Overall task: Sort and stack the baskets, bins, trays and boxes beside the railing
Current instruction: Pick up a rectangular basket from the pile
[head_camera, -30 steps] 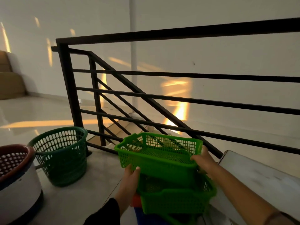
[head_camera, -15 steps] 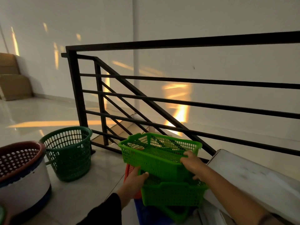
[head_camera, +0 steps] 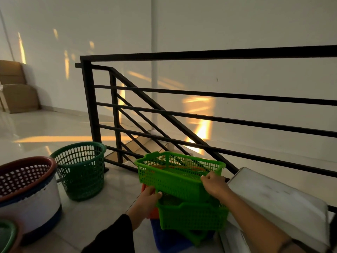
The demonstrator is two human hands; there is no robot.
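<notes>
Bright green rectangular perforated plastic basket is sitting tilted atop a second green mesh basket, long axis running left to right, beside the black metal railing on glossy pale floor tiles. Right hand is gripping its near rim; left hand is curling under its left corner.

The room is dim. Warm orange sunlight falls in patches on the white wall and streaks the glossy floor, which reflects it. The black railing bows from wide-angle distortion. Near things at the lower left edge are blurred, and the picture is soft overall.
</notes>
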